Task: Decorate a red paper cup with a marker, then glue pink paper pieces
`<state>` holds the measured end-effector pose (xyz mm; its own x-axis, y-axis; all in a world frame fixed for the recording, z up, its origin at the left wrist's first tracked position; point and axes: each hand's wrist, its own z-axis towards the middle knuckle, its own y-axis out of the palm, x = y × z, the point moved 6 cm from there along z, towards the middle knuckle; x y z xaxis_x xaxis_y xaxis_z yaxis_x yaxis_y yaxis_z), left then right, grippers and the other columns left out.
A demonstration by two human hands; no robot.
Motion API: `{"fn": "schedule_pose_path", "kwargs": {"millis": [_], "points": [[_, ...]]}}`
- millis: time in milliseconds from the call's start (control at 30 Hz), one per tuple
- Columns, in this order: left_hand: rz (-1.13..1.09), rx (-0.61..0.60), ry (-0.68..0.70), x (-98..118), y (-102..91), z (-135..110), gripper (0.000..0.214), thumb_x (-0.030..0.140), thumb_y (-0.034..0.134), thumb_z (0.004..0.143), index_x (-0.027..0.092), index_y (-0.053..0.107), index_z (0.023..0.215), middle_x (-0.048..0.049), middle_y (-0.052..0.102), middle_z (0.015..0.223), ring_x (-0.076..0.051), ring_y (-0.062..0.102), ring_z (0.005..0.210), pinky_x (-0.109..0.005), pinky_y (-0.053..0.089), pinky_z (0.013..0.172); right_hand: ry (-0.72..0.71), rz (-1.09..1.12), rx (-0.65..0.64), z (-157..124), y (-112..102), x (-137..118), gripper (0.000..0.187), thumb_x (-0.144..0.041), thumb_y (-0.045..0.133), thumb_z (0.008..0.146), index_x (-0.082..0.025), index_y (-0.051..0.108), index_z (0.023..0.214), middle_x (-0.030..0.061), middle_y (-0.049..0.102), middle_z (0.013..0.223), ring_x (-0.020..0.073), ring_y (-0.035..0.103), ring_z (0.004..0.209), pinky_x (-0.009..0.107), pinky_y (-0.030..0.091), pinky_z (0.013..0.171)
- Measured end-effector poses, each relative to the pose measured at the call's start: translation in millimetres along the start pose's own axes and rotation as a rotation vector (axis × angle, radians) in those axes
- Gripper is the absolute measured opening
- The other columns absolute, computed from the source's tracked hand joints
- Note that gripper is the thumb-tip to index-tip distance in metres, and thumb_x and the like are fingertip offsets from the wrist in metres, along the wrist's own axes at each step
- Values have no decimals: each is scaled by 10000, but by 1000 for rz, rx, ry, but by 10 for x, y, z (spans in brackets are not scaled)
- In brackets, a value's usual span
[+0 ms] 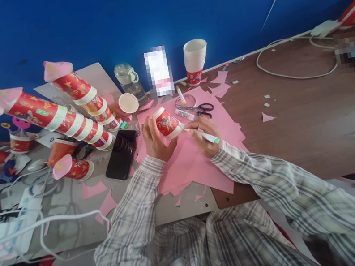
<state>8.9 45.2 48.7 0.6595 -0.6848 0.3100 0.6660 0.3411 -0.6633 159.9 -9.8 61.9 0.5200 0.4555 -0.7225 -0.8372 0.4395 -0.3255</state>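
A red patterned paper cup (167, 124) lies tilted in my left hand (155, 140), whose fingers and thumb wrap its side. My right hand (204, 136) grips a white marker with a green end (210, 136); its tip points at the white rim of the cup, and I cannot tell if it touches. Under both hands spreads a stack of pink paper (197, 170). Just beyond them lie a glue stick (185, 114), black-handled scissors (206, 109) and a yellow-and-white marker (181, 95).
Two stacks of red cups with pink cone tops (55, 115) lean at the left. A black phone (121, 155), a water bottle (130, 82), a loose cup (128, 103) and nested cups (195, 59) stand around. White cables (72, 217) cross the left side; pink scraps (267, 116) dot the brown tabletop (302, 144).
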Motion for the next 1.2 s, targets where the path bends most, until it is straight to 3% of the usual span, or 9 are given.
{"fn": "schedule_pose_path", "kwargs": {"millis": [233,467,633,800,967,1200], "points": [[-4,-16,51,13,45,-30,888,468,565,690,97,62,1320,-242,289,1331,-323,220,1283,-562,166,1042,-46,78,-64,5,45,-45,225,-333,437,817,-201,601,897,30,611,752,177,558,722,353,391,743],[-15,-2,52,13,43,-29,876,457,570,691,104,73,1321,-240,303,1324,-324,231,1280,-565,172,1041,-2,34,-43,9,38,-3,207,-309,436,807,-209,611,855,24,613,746,173,549,704,355,384,737],[-10,-6,20,-7,15,-7,892,469,577,680,128,67,1327,-221,282,1343,-321,229,1280,-565,177,1042,97,-40,16,36,1,87,204,-296,439,781,-204,611,721,10,587,655,165,515,656,346,380,711],[-12,-14,-8,-14,9,-2,891,487,571,677,140,72,1328,-215,286,1345,-322,233,1277,-562,185,1040,261,66,74,60,-34,240,215,-285,446,763,-185,590,639,2,573,612,147,512,605,297,387,609],[6,-2,29,4,9,-6,895,476,574,677,134,63,1327,-221,290,1338,-323,231,1277,-561,187,1037,281,203,136,56,-82,245,222,-341,451,778,-184,604,739,-9,534,610,134,493,587,280,390,576],[3,-1,48,22,7,-1,891,464,574,681,134,56,1327,-222,287,1337,-323,226,1280,-566,206,1028,255,269,77,38,-21,189,266,-404,460,771,-190,616,791,13,580,694,140,508,609,291,411,581]]}}
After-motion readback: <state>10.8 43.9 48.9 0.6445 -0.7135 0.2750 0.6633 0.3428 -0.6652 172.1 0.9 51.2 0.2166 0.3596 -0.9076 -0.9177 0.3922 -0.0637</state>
